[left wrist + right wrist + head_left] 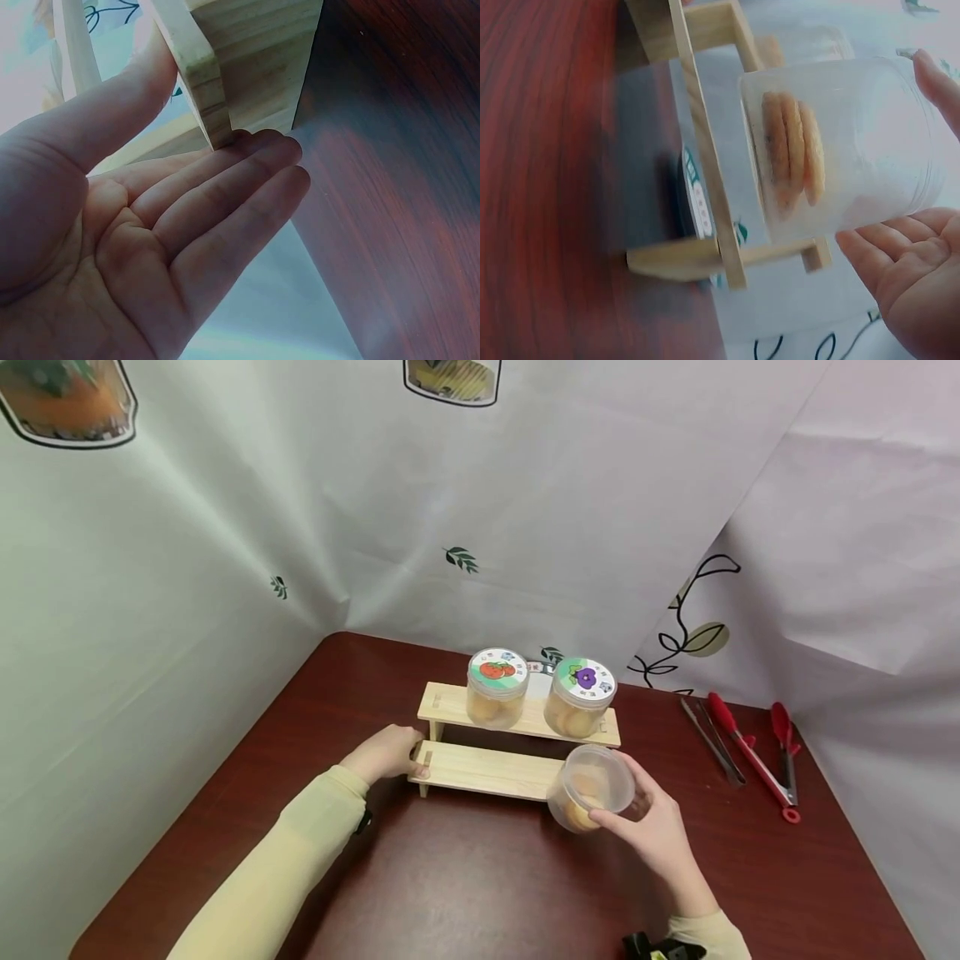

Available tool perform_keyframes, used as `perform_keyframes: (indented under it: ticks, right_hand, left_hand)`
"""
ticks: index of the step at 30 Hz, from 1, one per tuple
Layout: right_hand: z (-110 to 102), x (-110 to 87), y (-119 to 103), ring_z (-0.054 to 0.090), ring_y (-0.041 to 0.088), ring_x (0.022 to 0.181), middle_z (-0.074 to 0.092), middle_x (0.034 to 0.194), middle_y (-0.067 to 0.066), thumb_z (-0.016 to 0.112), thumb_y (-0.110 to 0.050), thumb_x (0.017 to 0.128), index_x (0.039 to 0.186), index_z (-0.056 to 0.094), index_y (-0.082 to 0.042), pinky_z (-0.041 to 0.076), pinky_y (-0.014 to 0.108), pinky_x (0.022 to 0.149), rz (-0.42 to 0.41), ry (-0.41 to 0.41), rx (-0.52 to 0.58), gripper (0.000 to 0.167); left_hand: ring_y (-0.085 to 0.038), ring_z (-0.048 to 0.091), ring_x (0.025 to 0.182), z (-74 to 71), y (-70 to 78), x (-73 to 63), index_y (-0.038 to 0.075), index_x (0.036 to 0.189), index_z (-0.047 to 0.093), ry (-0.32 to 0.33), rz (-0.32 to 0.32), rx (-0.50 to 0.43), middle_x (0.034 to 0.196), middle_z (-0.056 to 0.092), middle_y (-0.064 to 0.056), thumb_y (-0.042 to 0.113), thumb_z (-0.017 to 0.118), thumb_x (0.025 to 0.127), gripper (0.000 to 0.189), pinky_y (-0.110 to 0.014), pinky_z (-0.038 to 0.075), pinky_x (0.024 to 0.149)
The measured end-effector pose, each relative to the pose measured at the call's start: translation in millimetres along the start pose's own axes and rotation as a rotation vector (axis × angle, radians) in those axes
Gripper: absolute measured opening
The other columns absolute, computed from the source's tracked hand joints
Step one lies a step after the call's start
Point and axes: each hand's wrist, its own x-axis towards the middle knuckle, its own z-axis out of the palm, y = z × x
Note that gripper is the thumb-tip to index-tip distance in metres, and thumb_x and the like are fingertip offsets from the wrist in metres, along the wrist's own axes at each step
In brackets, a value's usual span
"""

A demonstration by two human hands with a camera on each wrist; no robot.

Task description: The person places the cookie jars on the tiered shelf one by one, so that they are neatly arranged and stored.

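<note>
A two-step wooden shelf (480, 767) stands on the table. My left hand (388, 752) grips the left end of its lower step, thumb over the top, and the left wrist view shows the fingers (225, 202) stretched against the wooden leg. In my right hand (663, 835) is a lidless clear plastic jar (870, 142), held between thumb and fingers at the lower step's right end. Round cookies (793, 146) lie stacked at its bottom. On the upper step sit two lidded jars, one with an orange-fruit label (497, 687), one with a purple-flower label (581, 697).
A white round item (539, 683) with printing shows between the lidded jars. At the table's right lie metal tweezers (712, 739) and red-handled tongs (757, 764). White printed cloth (600, 510) hangs around the dark red table (480, 877).
</note>
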Motion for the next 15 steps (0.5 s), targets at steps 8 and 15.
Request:
perform_keyframes:
  ticks: [8,15]
  right_hand:
    - [20.8,13.9,-8.9,0.055,0.006,0.111,0.056,0.13,0.009,0.084,-0.012,0.071,0.139,0.046,-0.011,0.04,0.012,0.09,0.011,-0.06,0.057,0.078]
    - [40.1,22.1,-14.6,0.054,0.017,0.117,0.054,0.133,0.004,0.084,-0.018,0.071,0.14,0.045,-0.014,0.039,0.023,0.096,0.011,-0.097,0.028,0.079]
  left_hand:
    - [-0.016,0.045,0.064,-0.3,-0.1,0.0,0.006,0.083,0.062,0.008,0.009,0.008,0.067,0.054,0.0,0.028,0.08,0.075,0.029,-0.031,0.04,0.063]
    - [-0.016,0.045,0.063,0.1,1.5,-0.6,0.006,0.081,0.062,0.003,0.0,0.003,0.067,0.053,0.0,0.028,0.08,0.075,0.03,-0.031,0.04,0.063]
